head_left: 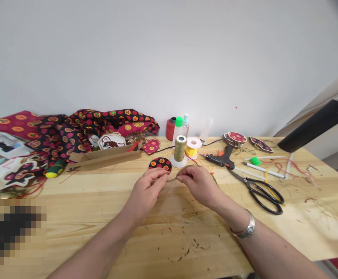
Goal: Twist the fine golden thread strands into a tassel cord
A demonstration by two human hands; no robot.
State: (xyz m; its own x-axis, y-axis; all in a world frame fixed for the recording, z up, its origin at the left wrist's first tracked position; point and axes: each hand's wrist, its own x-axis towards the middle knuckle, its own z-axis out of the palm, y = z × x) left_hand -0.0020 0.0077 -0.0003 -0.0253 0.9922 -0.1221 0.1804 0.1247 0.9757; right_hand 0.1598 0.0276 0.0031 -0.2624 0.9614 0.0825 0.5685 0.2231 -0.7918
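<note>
My left hand (147,190) and my right hand (199,184) meet over the middle of the wooden table (169,232), each with fingers pinched on a thin gold thread (173,179) stretched between them. The thread loops up behind my right hand toward a spool of gold thread (180,149). Just beyond my left fingertips lies a round black fabric disc (160,164) with red and yellow dots. A silver bangle (246,228) sits on my right wrist.
Black scissors (263,192) and a glue gun (222,158) lie to the right, with pens and patterned pieces behind. A yellow cord spool (192,146), bottles and a red spool stand at the wall. Patterned fabric (70,130) and a cardboard box (105,157) fill the left.
</note>
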